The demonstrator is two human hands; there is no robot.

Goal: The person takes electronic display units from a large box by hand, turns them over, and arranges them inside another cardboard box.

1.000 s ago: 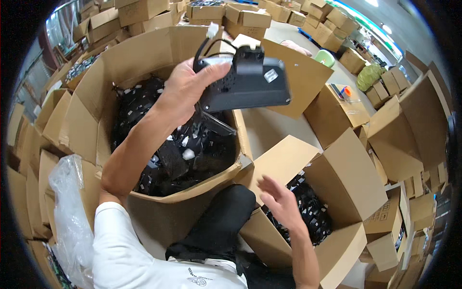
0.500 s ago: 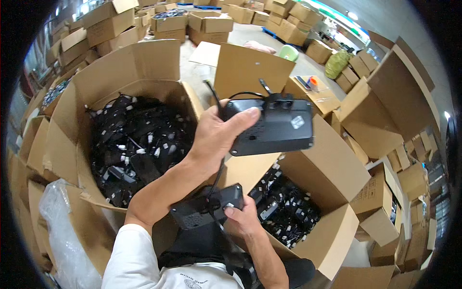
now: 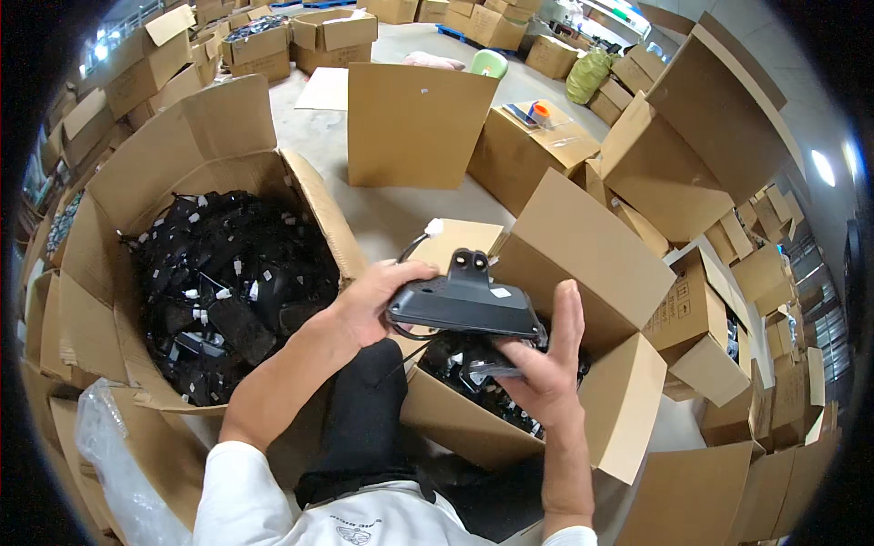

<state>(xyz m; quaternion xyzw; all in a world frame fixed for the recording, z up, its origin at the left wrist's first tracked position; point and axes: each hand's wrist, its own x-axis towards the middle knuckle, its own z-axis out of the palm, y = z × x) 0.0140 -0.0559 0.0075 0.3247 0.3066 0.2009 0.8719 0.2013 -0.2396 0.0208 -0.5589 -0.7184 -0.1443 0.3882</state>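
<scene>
My left hand (image 3: 373,296) grips the left end of a black plastic electronic unit (image 3: 469,307), thumb on top. The unit is flat, tilted edge-on, with a two-holed bracket on its far edge. A black cable with a white connector (image 3: 434,227) rises beside it. By the unit's right end is my right hand (image 3: 544,369), fingers stretched upward and thumb apart; whether the thumb touches the unit is unclear. Beneath both hands stands an open carton (image 3: 464,414) of black units and cables with white connectors, partly hidden by the hand and unit.
A larger open carton (image 3: 314,205) at the left is heaped with similar black parts (image 3: 228,300). Clear plastic wrap (image 3: 114,446) hangs at the lower left. Beyond, a closed carton (image 3: 519,155) carries an orange tape roll (image 3: 539,111). Several stacked cartons surround the area.
The unit in my left hand has come down and tipped edge-on. My right hand has moved up and right and opened; the second unit it held is no longer seen there.
</scene>
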